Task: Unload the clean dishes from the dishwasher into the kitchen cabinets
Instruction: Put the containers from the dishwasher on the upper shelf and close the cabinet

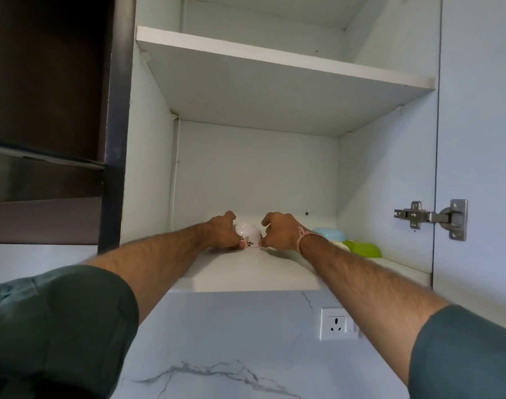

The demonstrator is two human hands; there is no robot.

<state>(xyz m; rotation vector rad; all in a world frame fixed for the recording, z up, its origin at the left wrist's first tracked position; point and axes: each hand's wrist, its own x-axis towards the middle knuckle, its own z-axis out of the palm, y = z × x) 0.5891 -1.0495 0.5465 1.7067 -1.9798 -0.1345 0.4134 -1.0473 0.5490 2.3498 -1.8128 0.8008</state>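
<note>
A small white bowl with a flower print (248,236) stands upside down on the bottom shelf (246,272) of the open white wall cabinet. My left hand (221,230) grips its left side. My right hand (279,231) is curled against its right side, thumb at the rim. Both arms reach up and forward into the cabinet. To the right on the same shelf lie an upside-down blue bowl (329,233) and an upside-down green bowl (362,248), partly hidden behind my right wrist.
An upper shelf (275,57) spans the cabinet above. The cabinet door stands open on the right, with a metal hinge (431,217). A dark cabinet (50,82) stands at the left. Below are a marble-patterned wall and a white socket (336,323).
</note>
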